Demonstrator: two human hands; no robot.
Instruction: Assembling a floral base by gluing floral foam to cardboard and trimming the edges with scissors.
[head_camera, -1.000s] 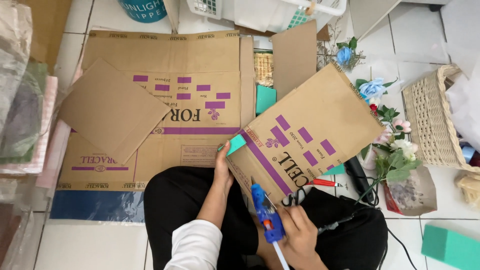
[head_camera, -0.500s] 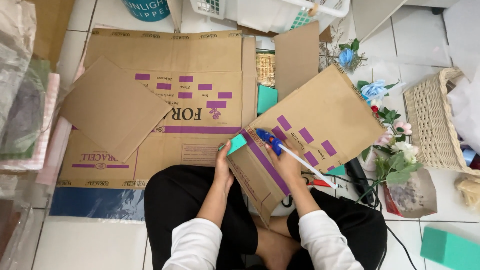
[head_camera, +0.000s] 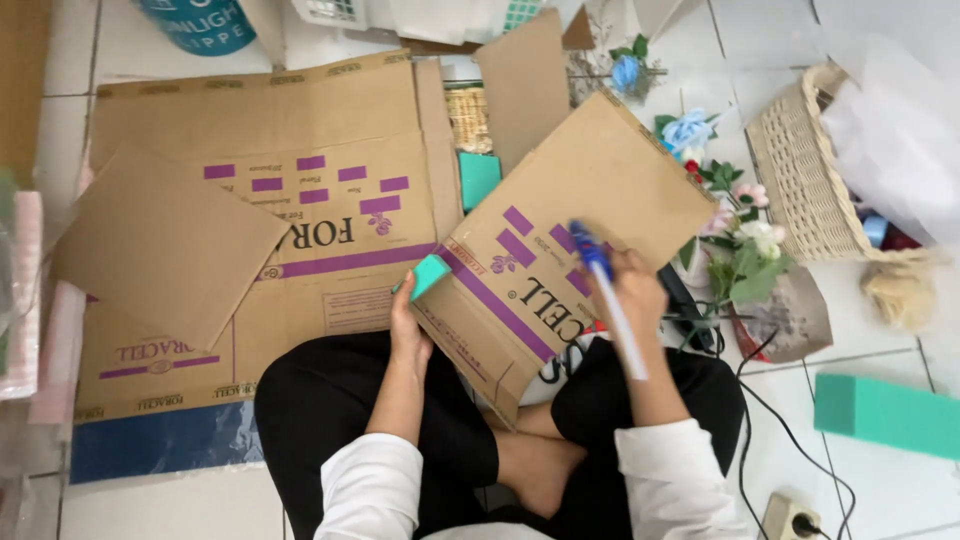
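Observation:
I sit cross-legged on the floor with a brown cardboard piece (head_camera: 590, 190) with purple print resting on my lap. My left hand (head_camera: 407, 325) grips its left edge, next to a small teal foam block (head_camera: 431, 272). My right hand (head_camera: 632, 287) is closed on a blue glue gun (head_camera: 592, 250) with a white glue stick sticking out of its back. The gun's tip touches the middle of the cardboard.
A large flattened cardboard box (head_camera: 300, 200) and a loose brown sheet (head_camera: 165, 240) lie on the tiles to the left. A wicker basket (head_camera: 800, 170), artificial flowers (head_camera: 735, 230), a teal foam brick (head_camera: 885, 412) and a cable with a socket (head_camera: 785, 515) lie to the right.
My right hand brought the glue gun up from my lap onto the cardboard, then a little further right. My left hand kept hold of the cardboard's edge.

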